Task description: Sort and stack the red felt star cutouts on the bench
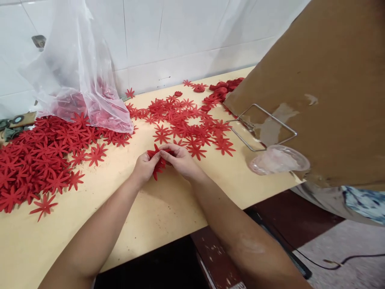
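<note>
My left hand (146, 165) and my right hand (179, 159) meet over the middle of the table, thumbs close together. Both are closed on one red flower-shaped piece (159, 170) with narrow petals, partly hidden by the fingers. Just beyond them lies a loose spread of similar red flower pieces (180, 116), flat and overlapping. To the left a thick heap of the same red pieces (39, 156) covers the table, with a single piece (44, 206) apart at its near side. Cupped, rolled red pieces (221, 91) are bunched at the back right.
A clear plastic bag (87, 72) with red contents stands on the left heap. On the right are a large brown cardboard sheet (325, 88), a bent wire frame (273, 118) and a clear plastic tub (278, 160) with whitish stuff. White tiles (186, 36) back the table.
</note>
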Demonstrator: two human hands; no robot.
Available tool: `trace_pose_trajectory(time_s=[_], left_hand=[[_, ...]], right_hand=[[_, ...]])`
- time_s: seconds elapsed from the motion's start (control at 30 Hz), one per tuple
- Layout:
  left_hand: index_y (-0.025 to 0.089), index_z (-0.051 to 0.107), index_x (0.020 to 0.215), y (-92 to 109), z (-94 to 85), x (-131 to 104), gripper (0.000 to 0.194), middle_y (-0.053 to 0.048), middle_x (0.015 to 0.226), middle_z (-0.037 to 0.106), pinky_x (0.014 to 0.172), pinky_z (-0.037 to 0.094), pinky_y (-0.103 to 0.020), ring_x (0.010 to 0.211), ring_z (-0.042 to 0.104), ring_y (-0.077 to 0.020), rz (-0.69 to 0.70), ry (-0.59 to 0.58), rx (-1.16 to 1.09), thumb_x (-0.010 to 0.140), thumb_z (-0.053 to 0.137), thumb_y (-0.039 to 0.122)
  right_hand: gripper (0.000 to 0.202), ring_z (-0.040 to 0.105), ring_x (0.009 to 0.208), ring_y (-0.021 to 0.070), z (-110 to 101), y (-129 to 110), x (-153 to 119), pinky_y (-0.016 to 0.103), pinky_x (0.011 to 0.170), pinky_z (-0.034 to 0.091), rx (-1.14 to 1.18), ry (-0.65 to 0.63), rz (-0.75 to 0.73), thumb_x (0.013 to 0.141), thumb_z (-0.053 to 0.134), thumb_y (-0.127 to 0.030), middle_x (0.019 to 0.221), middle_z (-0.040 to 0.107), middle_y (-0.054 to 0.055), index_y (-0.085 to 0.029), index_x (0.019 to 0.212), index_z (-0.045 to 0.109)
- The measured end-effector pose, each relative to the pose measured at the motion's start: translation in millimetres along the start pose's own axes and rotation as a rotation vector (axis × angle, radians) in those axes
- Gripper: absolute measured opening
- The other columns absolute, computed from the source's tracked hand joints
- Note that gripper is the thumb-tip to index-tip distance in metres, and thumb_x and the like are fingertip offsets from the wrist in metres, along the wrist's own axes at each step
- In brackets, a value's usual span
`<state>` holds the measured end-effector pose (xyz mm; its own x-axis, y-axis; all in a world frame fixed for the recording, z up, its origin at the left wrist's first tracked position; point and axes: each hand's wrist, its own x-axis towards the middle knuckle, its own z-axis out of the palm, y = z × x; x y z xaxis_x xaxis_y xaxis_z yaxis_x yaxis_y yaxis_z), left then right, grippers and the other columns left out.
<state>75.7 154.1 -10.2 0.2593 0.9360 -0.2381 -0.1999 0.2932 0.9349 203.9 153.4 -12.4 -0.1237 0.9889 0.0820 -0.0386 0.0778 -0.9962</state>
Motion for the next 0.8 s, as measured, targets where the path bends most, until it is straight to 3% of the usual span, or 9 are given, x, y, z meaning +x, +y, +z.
trace_pose_trajectory(time_s=[0.1, 0.2, 0.4, 0.57, 0.7, 0.8], left_hand=[[0.013, 0.056, 0.075, 3, -3.7, 0, 0.01, 0.003, 0.056, 0.06, 0.041, 0.036, -0.016, 0.043, 0.05, -0.0045, -0.033, -0.08, 0.022, 0.076, 0.065, 0.016], [0.013, 0.055, 0.077, 3, -3.5, -1, 0.005, 0.003, 0.055, 0.059, 0.04, 0.035, -0.015, 0.042, 0.051, -0.0044, -0.041, -0.084, 0.037, 0.078, 0.06, 0.01], [0.014, 0.053, 0.073, -3, 2.7, -1, 0.01, 0.004, 0.054, 0.057, 0.041, 0.035, -0.016, 0.043, 0.051, -0.005, -0.033, -0.044, 0.07, 0.081, 0.06, 0.015], [0.013, 0.053, 0.068, -8, 2.6, 6, 0.014, 0.006, 0.051, 0.053, 0.048, 0.037, -0.017, 0.043, 0.045, -0.0027, 0.053, 0.007, 0.124, 0.081, 0.058, 0.012], [0.015, 0.05, 0.065, -6, 1.2, 8, 0.02, 0.007, 0.047, 0.046, 0.047, 0.033, -0.018, 0.042, 0.039, -0.0037, 0.041, 0.131, 0.128, 0.085, 0.054, 0.016], [0.015, 0.052, 0.071, -3, 0.7, 5, 0.013, 0.007, 0.05, 0.047, 0.049, 0.034, -0.02, 0.044, 0.04, -0.0043, 0.045, 0.109, 0.075, 0.083, 0.057, 0.019]], right_hand=[[0.043, 0.035, 0.044, 0.0057, -8, 4, -3, 0.022, 0.043, 0.027, 0.026, 0.1, 0.009, 0.062, 0.071, -0.058, 0.051, 0.047, -0.006, -0.018, 0.073, 0.061], [0.042, 0.035, 0.042, 0.0056, -13, 5, -7, 0.021, 0.041, 0.026, 0.027, 0.168, 0.024, 0.062, 0.072, -0.058, 0.048, 0.048, -0.006, -0.019, 0.072, 0.059], [0.044, 0.041, 0.046, 0.0059, -9, 0, -10, 0.021, 0.043, 0.032, 0.029, 0.108, 0.037, 0.05, 0.08, -0.051, 0.059, 0.057, -0.004, -0.02, 0.074, 0.06], [0.045, 0.034, 0.041, 0.0057, -11, 5, -7, 0.022, 0.039, 0.025, -0.03, 0.166, 0.011, 0.058, 0.073, -0.06, 0.049, 0.047, -0.005, -0.019, 0.067, 0.053], [0.053, 0.032, 0.04, 0.0063, -20, 9, -7, 0.022, 0.039, 0.023, -0.105, 0.309, -0.023, 0.064, 0.064, -0.069, 0.045, 0.041, -0.005, -0.021, 0.057, 0.044], [0.056, 0.029, 0.04, 0.0058, -20, 6, -9, 0.023, 0.039, 0.021, -0.136, 0.308, -0.038, 0.067, 0.06, -0.071, 0.043, 0.037, -0.005, -0.021, 0.054, 0.04]])
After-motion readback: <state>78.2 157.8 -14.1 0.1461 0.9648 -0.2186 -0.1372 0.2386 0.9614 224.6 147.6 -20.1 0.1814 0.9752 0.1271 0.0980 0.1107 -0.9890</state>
